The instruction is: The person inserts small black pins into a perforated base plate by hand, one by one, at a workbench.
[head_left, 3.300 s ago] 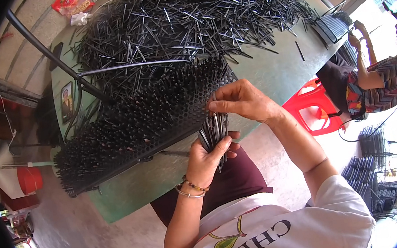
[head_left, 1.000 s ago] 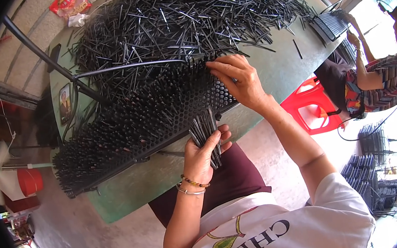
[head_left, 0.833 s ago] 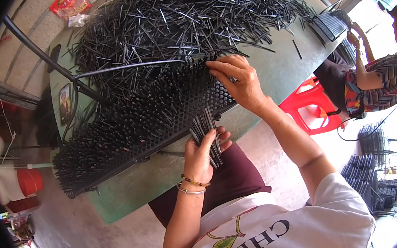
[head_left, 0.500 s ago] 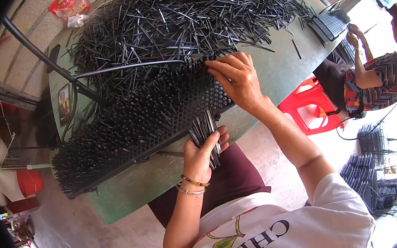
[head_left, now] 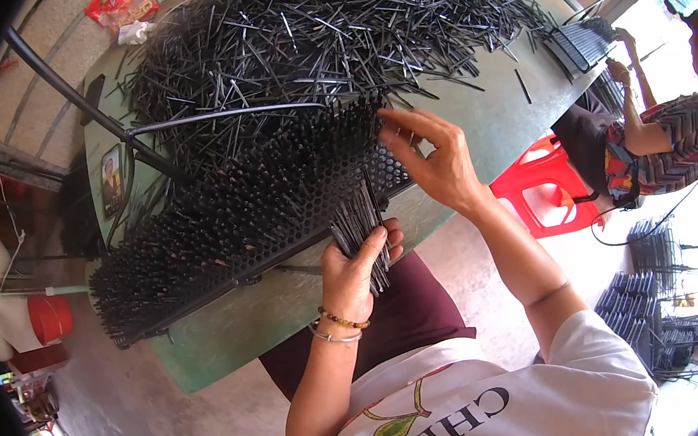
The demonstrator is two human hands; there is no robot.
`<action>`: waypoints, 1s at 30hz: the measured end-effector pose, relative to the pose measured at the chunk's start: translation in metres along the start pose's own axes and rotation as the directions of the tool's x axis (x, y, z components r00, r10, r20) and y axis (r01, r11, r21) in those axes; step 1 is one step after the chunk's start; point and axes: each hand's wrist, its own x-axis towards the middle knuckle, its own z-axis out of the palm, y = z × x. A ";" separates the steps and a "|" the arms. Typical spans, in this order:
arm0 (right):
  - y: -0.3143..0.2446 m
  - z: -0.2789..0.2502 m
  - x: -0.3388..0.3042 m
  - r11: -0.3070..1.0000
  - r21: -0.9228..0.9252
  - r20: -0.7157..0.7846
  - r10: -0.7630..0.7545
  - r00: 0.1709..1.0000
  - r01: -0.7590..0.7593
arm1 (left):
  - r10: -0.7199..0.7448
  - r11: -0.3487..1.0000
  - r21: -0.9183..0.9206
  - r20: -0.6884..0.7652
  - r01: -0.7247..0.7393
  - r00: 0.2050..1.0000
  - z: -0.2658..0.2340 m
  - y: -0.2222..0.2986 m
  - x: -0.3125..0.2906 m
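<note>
My left hand (head_left: 353,270) is closed around a bundle of thin black sticks (head_left: 357,217), held upright in front of the rack. Long and dark, the perforated rack (head_left: 306,214) lies slanted along the near table edge. Many of its holes hold upright black sticks (head_left: 219,197); bare holes show along the near side and at the right end. At that right end is my right hand (head_left: 442,160), its thumb and forefinger curled toward each other beside the last standing sticks. Whatever is between those fingertips is too small to make out.
A large heap of loose black sticks (head_left: 330,33) covers the far side of the green table (head_left: 217,342). A curved metal bar (head_left: 227,113) crosses behind the rack. At right, another person (head_left: 668,133) works at a similar rack (head_left: 578,45) near a red stool (head_left: 537,190).
My right hand has drawn back slightly to the right from the rack's end. The bundle in my left hand has tilted and bunched a little; the rack stays put.
</note>
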 end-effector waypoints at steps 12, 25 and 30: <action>-0.014 -0.022 -0.010 0.450 0.262 0.741 0.473 0.477 -0.854 | 0.084 0.996 0.026 0.028 -0.085 0.996 0.015 0.001 -0.002; 0.035 -0.011 0.022 0.903 0.266 0.191 0.294 0.937 -0.337 | -0.068 0.996 -0.052 0.035 0.070 0.997 0.011 0.000 0.005; 0.031 -0.008 0.020 0.939 0.214 0.227 0.218 0.949 -0.267 | -0.108 0.992 -0.067 0.043 0.111 0.993 0.011 0.001 0.003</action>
